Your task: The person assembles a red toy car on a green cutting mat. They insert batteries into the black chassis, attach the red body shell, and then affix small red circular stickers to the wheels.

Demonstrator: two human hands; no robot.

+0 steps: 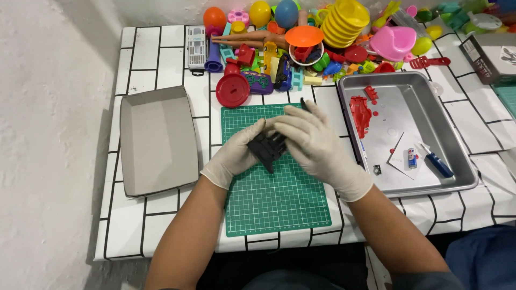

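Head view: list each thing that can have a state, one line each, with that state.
Left hand: gloved, grip shut on black plastic part.
Right hand: gloved, grip shut on the same part.
Black plastic part: held in both hands over the green cutting mat.
Grey tray: nothing inside.
Metal tray: holds red plastic pieces and a blue-handled screwdriver.
Yellow plates: stacked.

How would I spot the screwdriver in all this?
Find the metal tray right of the green cutting mat. Near its front right corner lies the screwdriver. Its blue handle sets it apart from the red toy parts at the tray's back left.
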